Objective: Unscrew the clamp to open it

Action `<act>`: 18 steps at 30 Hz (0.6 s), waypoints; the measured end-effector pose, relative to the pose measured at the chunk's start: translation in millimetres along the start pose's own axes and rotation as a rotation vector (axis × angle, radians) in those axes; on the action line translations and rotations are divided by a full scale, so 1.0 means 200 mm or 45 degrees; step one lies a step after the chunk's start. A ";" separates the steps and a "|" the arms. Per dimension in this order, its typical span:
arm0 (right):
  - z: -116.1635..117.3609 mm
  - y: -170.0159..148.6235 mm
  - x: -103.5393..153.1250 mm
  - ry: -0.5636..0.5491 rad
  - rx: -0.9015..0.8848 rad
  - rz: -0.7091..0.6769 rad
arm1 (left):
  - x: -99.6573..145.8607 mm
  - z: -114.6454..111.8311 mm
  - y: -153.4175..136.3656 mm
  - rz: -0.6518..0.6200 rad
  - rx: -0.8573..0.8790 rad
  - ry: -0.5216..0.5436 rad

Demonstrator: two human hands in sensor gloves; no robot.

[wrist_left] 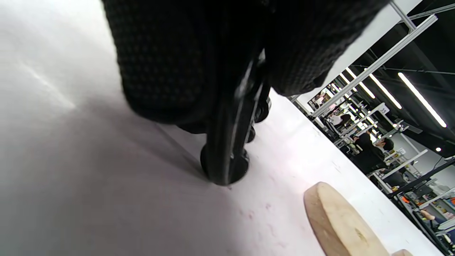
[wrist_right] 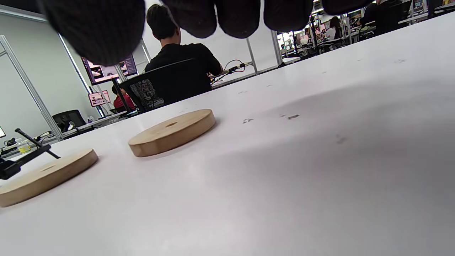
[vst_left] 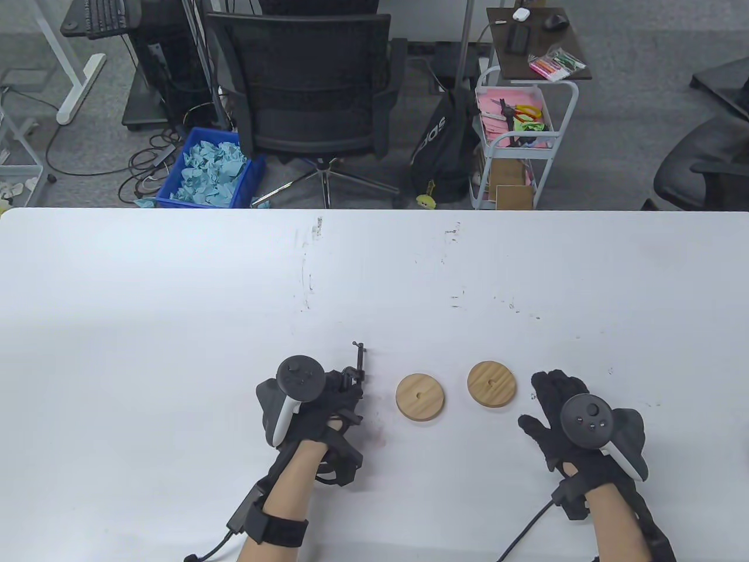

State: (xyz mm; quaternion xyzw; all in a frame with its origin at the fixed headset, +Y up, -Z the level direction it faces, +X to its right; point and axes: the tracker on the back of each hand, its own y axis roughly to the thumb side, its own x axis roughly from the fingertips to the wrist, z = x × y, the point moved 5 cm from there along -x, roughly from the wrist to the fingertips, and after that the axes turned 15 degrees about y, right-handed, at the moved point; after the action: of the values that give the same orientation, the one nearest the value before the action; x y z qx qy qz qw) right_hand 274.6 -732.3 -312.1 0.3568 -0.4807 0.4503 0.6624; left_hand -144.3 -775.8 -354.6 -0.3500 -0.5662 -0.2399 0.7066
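So far: you are only getting started, by the look of it.
Left hand (vst_left: 310, 404): you are gripping the clamp (vst_left: 357, 374) by its frame, fingers wrapped round it, holding it against the bench (vst_left: 175, 304).
Clamp: it is sitting just left of the two wooden discs, its screw and crossbar handle sticking out away from you past your fingers; in the left wrist view its round foot is touching the bench.
Nearer disc (vst_left: 419, 397): it is lying flat, just beside the clamp, not between its jaws.
Farther disc (vst_left: 491, 383): it is lying apart from its twin.
Right hand (vst_left: 564, 418): you are resting it spread and flat, holding nothing, well clear of the handle.
Left to do: probably all the turning; how wide the jaws stand is hidden.
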 end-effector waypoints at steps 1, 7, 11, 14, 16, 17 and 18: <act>0.00 0.00 0.00 0.004 0.003 0.002 | 0.00 0.00 -0.01 0.004 -0.017 0.008; 0.02 0.02 -0.01 0.013 0.027 -0.002 | -0.03 0.03 -0.03 0.040 -0.092 0.028; 0.03 0.03 -0.02 0.022 0.053 -0.009 | -0.03 0.06 -0.02 -0.007 -0.351 0.065; 0.03 0.04 -0.01 0.009 0.059 -0.016 | -0.03 0.07 -0.01 -0.035 -0.550 0.122; 0.03 0.04 -0.01 0.012 0.047 -0.021 | -0.03 0.06 0.00 -0.055 -0.642 0.125; 0.04 0.04 -0.02 0.016 0.043 -0.021 | -0.03 0.05 0.01 -0.064 -0.669 0.127; 0.04 0.05 -0.02 0.021 0.042 -0.023 | -0.03 0.05 0.01 -0.075 -0.700 0.136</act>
State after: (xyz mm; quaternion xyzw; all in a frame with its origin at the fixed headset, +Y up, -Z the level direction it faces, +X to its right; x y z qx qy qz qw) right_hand 263.3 -737.1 -312.6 0.3681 -0.4646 0.4551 0.6645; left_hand -149.5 -767.5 -359.9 -0.4989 -0.4517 -0.4232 0.6066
